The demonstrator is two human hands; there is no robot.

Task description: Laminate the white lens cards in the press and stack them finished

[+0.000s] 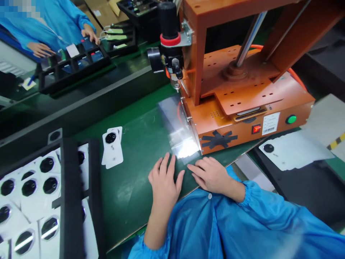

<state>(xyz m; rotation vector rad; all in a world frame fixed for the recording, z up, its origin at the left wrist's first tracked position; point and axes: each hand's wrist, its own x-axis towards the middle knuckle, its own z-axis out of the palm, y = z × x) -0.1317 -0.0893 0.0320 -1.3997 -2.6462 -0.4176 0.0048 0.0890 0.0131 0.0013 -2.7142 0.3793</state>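
Observation:
My left hand (164, 180) rests on the green work surface (134, 187), palm down, its fingers apart and holding nothing. Just right of it, my right hand (211, 172) lies near the table's front edge with fingers loosely stretched and nothing visible in them. Beyond both hands stands an orange press machine (242, 122) with a lit red switch (256, 128) and a green button (291, 119). A shiny clear sheet (180, 133) lies against its left side, close to my fingertips. To the left, white phone back covers (113, 153) with round black camera openings overlap on the table.
At lower left, a black tray (67, 201) holds several white covers. More covers (291, 149) lie on a black tray (302, 187) at right. A black air regulator (171, 43) is mounted beside the press. Across the divider, a co-worker's hands (90, 34) touch a compartmented black tray (75, 70).

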